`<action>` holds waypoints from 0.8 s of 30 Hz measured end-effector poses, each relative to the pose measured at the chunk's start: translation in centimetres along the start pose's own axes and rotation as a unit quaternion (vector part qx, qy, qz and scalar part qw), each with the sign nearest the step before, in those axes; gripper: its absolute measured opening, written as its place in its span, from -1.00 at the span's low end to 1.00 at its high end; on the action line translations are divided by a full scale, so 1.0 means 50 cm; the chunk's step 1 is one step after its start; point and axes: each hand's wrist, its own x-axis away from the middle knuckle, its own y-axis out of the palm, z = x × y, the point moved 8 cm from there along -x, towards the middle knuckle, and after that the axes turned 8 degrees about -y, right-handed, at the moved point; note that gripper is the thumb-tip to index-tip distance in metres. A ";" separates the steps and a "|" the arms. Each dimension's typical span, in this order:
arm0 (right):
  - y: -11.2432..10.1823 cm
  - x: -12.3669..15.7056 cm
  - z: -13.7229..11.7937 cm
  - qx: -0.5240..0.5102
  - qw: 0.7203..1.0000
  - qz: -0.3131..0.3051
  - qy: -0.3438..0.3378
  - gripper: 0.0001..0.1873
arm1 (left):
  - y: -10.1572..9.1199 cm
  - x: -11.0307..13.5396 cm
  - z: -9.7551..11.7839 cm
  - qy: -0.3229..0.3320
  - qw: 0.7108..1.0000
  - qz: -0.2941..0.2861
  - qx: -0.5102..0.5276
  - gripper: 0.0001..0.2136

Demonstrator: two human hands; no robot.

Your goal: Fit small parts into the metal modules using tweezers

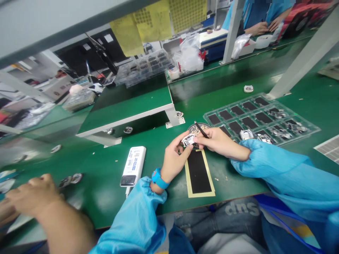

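My left hand (174, 158) pinches a small silvery electronic part (188, 140) between thumb and fingers above the green bench. My right hand (218, 141) meets it from the right, gripping a thin black tool (201, 129) like tweezers, with its lower end at the part. Both hands hover over a black rectangular pad with a cream border (199, 173). A round brownish disc (197, 127) lies just behind the hands. Both arms wear blue sleeves, and a blue band sits on my left wrist.
A clear tray (261, 118) with dark pockets and several small parts lies to the right. A white device (133, 165) lies left of the pad. Another person's bare arm (45, 208) reaches in at lower left. A raised green shelf (127, 106) stands behind.
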 end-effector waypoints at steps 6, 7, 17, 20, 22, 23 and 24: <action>-0.001 -0.002 0.008 0.002 1.000 -0.007 -0.006 -0.57 | -0.009 0.005 0.026 0.069 0.991 0.026 -0.108 -0.55; -0.001 -0.004 0.008 0.003 1.000 -0.006 -0.016 -0.58 | -0.011 0.005 0.027 0.073 0.991 0.029 -0.111 -0.56; 0.000 -0.007 -0.017 -0.056 0.990 0.024 -0.129 -0.74 | 0.005 -0.005 -0.012 -0.036 0.992 -0.035 0.118 -0.49; 0.002 -0.010 -0.016 -0.060 0.990 0.009 -0.131 -0.73 | 0.005 -0.005 -0.009 -0.040 0.989 -0.036 0.137 -0.47; 0.005 -0.013 -0.013 -0.074 0.990 0.000 -0.124 -0.71 | 0.004 -0.006 -0.007 -0.037 0.988 -0.037 0.142 -0.47; 0.006 -0.013 -0.012 -0.083 0.989 -0.003 -0.119 -0.71 | 0.004 -0.006 -0.006 -0.034 0.989 -0.039 0.142 -0.47; 0.008 -0.014 -0.011 -0.092 0.989 -0.005 -0.113 -0.72 | 0.004 -0.006 -0.006 -0.031 0.989 -0.041 0.140 -0.47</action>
